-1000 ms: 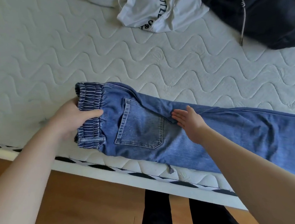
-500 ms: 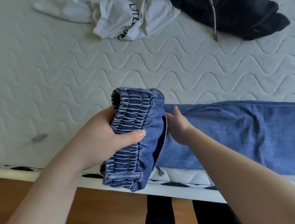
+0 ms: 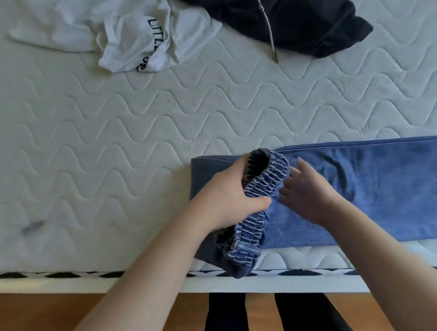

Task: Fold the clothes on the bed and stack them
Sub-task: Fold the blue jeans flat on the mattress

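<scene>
Denim jeans [image 3: 388, 187] lie along the near edge of the mattress [image 3: 105, 149], long axis running three to nine o'clock, legs cut off at the right edge. Compared with half a second ago, the elastic waistband [image 3: 263, 177] is carried further over toward three o'clock, onto the legs. The left hand [image 3: 228, 198] grips it, fingers curled inside the opening, thumb across the outside. The right hand [image 3: 307, 194] rests flat on the denim, fingers straight, fingertips probably under the band. At twelve o'clock lie a white T-shirt [image 3: 132, 38] and a dark hoodie [image 3: 304, 12].
</scene>
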`<state>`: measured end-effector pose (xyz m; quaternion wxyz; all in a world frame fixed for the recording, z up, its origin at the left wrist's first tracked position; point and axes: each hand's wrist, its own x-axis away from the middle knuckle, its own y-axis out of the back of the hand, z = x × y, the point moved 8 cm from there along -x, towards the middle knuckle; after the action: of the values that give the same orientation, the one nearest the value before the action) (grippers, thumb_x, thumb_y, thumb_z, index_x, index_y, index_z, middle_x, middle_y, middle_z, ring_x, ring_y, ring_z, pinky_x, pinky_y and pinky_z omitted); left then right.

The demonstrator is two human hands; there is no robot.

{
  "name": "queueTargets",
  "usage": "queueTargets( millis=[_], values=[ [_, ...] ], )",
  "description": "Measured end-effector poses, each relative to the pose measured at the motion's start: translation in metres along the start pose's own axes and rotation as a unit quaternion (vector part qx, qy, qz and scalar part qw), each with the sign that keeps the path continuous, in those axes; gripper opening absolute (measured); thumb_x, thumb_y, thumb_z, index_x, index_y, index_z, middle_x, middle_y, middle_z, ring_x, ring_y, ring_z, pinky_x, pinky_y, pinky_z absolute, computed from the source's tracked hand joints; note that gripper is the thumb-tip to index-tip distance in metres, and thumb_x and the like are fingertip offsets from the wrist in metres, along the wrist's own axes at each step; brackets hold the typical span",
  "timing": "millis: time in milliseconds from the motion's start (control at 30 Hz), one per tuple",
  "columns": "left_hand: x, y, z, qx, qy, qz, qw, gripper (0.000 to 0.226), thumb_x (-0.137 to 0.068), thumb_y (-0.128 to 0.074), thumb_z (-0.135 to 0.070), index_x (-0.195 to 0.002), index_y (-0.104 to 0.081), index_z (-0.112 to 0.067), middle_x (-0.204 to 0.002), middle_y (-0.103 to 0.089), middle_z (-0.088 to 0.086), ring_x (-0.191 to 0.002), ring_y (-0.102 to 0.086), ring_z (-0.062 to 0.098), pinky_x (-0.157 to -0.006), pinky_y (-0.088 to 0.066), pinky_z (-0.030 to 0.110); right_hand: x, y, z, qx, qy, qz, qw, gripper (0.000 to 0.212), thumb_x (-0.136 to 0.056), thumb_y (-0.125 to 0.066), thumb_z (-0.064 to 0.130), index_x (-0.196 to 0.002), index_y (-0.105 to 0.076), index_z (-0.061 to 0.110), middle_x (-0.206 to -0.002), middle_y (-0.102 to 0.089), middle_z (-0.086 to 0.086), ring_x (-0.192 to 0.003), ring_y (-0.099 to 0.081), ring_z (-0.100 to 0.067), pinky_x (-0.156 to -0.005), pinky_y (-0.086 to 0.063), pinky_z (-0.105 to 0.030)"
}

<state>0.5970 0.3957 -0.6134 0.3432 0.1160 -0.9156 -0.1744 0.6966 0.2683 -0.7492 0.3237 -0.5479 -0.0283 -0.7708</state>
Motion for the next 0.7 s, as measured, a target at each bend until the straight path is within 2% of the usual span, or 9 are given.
queueTargets(
  millis=[133,233,267,333,400,500,567,600,700],
  values=[
    [-0.052,-0.057,-0.007,-0.029,0.024,-0.023,0.999,0.069,-0.082,-0.068,-0.036,-0.142,-0.034,-0.037,-0.125,-0.065,0.001,-0.112,-0.061,0.024,-0.092,-0.050,0.036,0.015,0.036,0.018,0.004,0.041,-0.037,0.998,0.060,-0.103,-0.019,0.055,-0.132,-0.056,0.018,-0.122,-0.067,-0.007,-0.103,-0.065,-0.019,-0.079,-0.049,-0.035],
    [-0.072,-0.089,-0.008,0.029,0.025,0.005,0.999,0.065,-0.090,-0.061,-0.037,-0.148,-0.031,-0.037,-0.128,-0.065,0.000,-0.113,-0.062,0.021,-0.100,-0.047,0.036,0.018,0.052,0.021,-0.006,0.042,-0.052,0.998,0.065,-0.097,-0.024,0.067,-0.121,-0.068,0.026,-0.121,-0.069,-0.003,-0.111,-0.066,-0.020,-0.080,-0.051,-0.034],
    [-0.074,-0.094,-0.006,0.055,0.020,0.016,0.998,0.060,-0.093,-0.059,-0.036,-0.148,-0.034,-0.035,-0.128,-0.065,-0.002,-0.111,-0.063,0.017,-0.101,-0.047,0.035,0.019,0.058,0.020,-0.002,0.042,-0.064,0.997,0.066,-0.092,-0.028,0.073,-0.118,-0.069,0.029,-0.122,-0.069,-0.003,-0.111,-0.067,-0.021,-0.087,-0.052,-0.039],
    [-0.072,-0.089,0.003,0.059,-0.006,0.002,0.998,0.049,-0.096,-0.057,-0.029,-0.143,-0.044,-0.030,-0.127,-0.065,-0.002,-0.105,-0.065,0.009,-0.099,-0.049,0.029,0.025,0.075,0.021,0.092,0.058,-0.143,0.984,0.078,-0.075,-0.036,0.088,-0.132,-0.057,0.038,-0.137,-0.058,0.003,-0.124,-0.057,-0.020,-0.105,-0.042,-0.044],
    [-0.070,-0.065,0.016,0.020,-0.051,-0.072,0.996,0.041,-0.096,-0.059,-0.023,-0.136,-0.053,-0.023,-0.124,-0.066,-0.001,-0.105,-0.064,0.008,-0.097,-0.050,0.027,0.034,0.084,0.026,0.206,0.104,-0.218,0.948,0.094,-0.062,-0.045,0.091,-0.143,-0.037,0.045,-0.145,-0.047,0.010,-0.133,-0.044,-0.015,-0.102,-0.033,-0.033],
    [-0.076,-0.025,0.047,-0.142,-0.090,-0.151,0.974,0.050,-0.094,-0.062,-0.030,-0.141,-0.048,-0.018,-0.139,-0.055,0.003,-0.126,-0.052,0.019,-0.107,-0.038,0.032,0.032,0.076,0.023,0.278,0.165,-0.218,0.921,0.107,-0.062,-0.071,0.076,-0.148,-0.016,0.045,-0.151,-0.040,0.006,-0.135,-0.039,-0.012,-0.098,-0.030,-0.028],
    [-0.087,-0.017,0.073,-0.246,-0.062,-0.114,0.961,0.066,-0.094,-0.060,-0.041,-0.150,-0.034,-0.017,-0.153,-0.040,0.004,-0.140,-0.036,0.023,-0.117,-0.026,0.039,0.025,0.077,0.021,0.325,0.176,-0.235,0.899,0.106,-0.069,-0.080,0.058,-0.148,-0.012,0.043,-0.147,-0.045,0.001,-0.132,-0.045,-0.018,-0.093,-0.036,-0.025],
    [-0.093,-0.017,0.083,-0.284,-0.053,-0.088,0.953,0.071,-0.094,-0.057,-0.046,-0.153,-0.028,-0.019,-0.156,-0.034,0.002,-0.144,-0.029,0.021,-0.119,-0.020,0.041,0.022,0.079,0.022,0.335,0.180,-0.250,0.891,0.099,-0.073,-0.081,0.050,-0.148,-0.016,0.041,-0.136,-0.053,0.002,-0.122,-0.052,-0.019,-0.086,-0.040,-0.019],
    [-0.108,-0.019,0.090,-0.322,-0.081,-0.056,0.942,0.069,-0.095,-0.052,-0.050,-0.154,-0.025,-0.025,-0.156,-0.034,-0.002,-0.144,-0.028,0.019,-0.120,-0.015,0.041,0.021,0.093,0.028,0.314,0.202,-0.274,0.886,0.055,-0.081,-0.077,0.040,-0.126,-0.045,0.042,-0.098,-0.064,0.026,-0.092,-0.063,0.001,-0.061,-0.037,-0.002]
  ],
)
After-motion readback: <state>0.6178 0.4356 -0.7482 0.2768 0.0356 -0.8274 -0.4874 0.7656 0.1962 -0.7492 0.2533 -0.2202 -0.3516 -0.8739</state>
